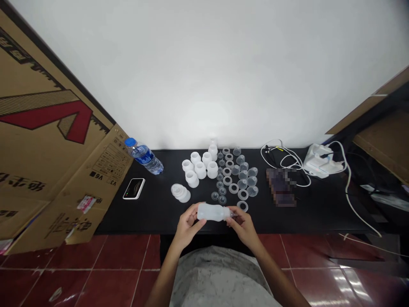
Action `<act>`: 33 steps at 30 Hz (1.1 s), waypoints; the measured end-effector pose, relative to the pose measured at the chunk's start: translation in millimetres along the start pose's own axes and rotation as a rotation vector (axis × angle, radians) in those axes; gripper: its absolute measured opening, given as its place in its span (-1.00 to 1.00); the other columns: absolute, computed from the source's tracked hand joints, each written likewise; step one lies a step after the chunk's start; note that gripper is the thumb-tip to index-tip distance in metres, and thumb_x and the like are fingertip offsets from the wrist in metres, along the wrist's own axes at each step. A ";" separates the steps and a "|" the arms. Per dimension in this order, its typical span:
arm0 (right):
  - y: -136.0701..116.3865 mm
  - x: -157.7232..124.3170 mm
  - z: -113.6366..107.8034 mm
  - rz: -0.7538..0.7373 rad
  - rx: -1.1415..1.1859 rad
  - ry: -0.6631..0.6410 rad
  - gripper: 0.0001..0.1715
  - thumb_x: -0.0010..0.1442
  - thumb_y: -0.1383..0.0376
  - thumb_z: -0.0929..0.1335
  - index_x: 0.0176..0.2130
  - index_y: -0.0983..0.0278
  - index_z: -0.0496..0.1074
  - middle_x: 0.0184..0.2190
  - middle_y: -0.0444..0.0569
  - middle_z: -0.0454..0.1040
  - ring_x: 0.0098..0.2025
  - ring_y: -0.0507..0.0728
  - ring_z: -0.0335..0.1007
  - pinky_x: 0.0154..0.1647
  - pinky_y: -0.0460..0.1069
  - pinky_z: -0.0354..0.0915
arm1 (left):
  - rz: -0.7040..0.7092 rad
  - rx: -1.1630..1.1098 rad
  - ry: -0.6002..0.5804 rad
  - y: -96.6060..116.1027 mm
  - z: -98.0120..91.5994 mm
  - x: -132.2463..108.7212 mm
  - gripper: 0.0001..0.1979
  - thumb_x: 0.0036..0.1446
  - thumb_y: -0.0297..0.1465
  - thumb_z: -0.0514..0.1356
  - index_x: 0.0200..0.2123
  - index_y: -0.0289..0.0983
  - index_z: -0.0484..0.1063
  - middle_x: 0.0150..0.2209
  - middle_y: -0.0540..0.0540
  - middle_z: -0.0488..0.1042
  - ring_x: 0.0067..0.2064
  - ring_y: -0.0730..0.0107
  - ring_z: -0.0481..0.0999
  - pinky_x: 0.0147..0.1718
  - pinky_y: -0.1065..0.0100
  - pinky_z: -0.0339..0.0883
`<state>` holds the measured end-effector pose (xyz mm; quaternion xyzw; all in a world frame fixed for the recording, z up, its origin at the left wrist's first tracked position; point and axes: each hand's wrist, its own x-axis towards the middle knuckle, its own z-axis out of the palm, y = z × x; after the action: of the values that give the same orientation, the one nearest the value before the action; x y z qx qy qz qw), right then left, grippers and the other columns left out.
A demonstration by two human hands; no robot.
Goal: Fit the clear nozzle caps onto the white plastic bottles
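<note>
A white translucent baby bottle (211, 212) lies sideways between my hands, just above the front edge of the black table. My left hand (188, 226) is closed around its base end. At the other end, my right hand (244, 225) grips the collar and nipple with thumb and fingers. Beyond them stand several open white bottles (200, 169) in a cluster. One bottle (180, 192) with a clear top sits apart, nearer the left hand. Small clear nipples (223, 190), collar rings (234, 188) and clear dome caps (243, 175) are laid out in rough columns right of the bottles.
A water bottle (145, 156) and a white device (134, 189) are on the left, beside a large cardboard box (51, 140). To the right are a blurred-out dark item (281, 187), white cables (287, 160) and a white charger-like unit (319, 160). A wall stands behind.
</note>
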<state>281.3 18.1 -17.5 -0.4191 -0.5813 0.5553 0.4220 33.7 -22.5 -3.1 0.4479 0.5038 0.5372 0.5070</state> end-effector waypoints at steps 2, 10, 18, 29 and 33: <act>-0.8 0.3 -0.8 0.026 0.009 -0.018 -0.57 0.38 -0.08 0.48 -0.09 0.23 0.64 -0.39 -0.04 0.63 -0.42 0.13 0.56 -0.37 -0.02 0.52 | 0.029 -0.012 -0.037 -0.1 -3.1 -2.3 -0.44 0.20 -0.12 0.49 0.16 -0.29 0.59 0.04 -0.28 0.68 0.04 0.07 0.69 -0.01 0.22 0.60; -8.5 -1.4 1.9 -0.073 -0.061 -0.028 -0.50 0.26 0.04 0.60 0.12 0.16 0.63 -0.02 0.06 0.66 -0.08 0.22 0.61 -0.07 0.04 0.55 | -0.086 0.058 0.004 -2.3 0.3 5.9 -0.38 0.31 0.15 0.28 -0.07 -0.35 0.60 -0.58 0.03 0.45 -0.65 0.55 0.27 -0.64 0.51 0.10; -14.5 -2.9 1.8 -0.085 -0.132 -0.036 -0.67 0.39 0.05 0.51 0.02 0.18 0.62 -0.13 0.03 0.65 -0.14 0.20 0.58 -0.10 0.02 0.50 | 0.006 0.190 0.012 6.1 -2.0 -0.4 -0.52 0.32 0.00 0.33 0.04 -0.29 0.62 -0.19 -0.14 0.66 -0.32 0.31 0.60 -0.34 0.39 0.47; -20.5 1.4 -0.7 -0.132 -0.063 -0.099 -0.57 0.37 0.08 0.53 0.17 0.08 0.59 0.09 0.08 0.54 0.05 0.24 0.53 -0.09 0.01 0.50 | 0.037 0.304 -0.057 6.6 -0.2 0.7 -0.58 0.36 -0.06 0.29 0.08 -0.24 0.61 -0.08 -0.18 0.69 -0.15 0.17 0.66 -0.18 0.32 0.50; -15.9 1.9 -1.3 -0.099 -0.020 -0.088 -0.56 0.33 0.10 0.56 0.15 0.08 0.60 0.06 0.05 0.55 -0.01 0.21 0.55 -0.09 0.01 0.49 | 0.027 0.414 -0.063 11.1 1.3 6.9 -0.68 0.28 -0.12 0.37 -0.09 -0.25 0.64 -0.27 -0.08 0.67 -0.32 0.29 0.58 -0.31 0.38 0.42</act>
<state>281.7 19.8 -1.6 -0.3693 -0.6249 0.5457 0.4188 33.3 -15.3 7.9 0.5657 0.5812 0.4148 0.4124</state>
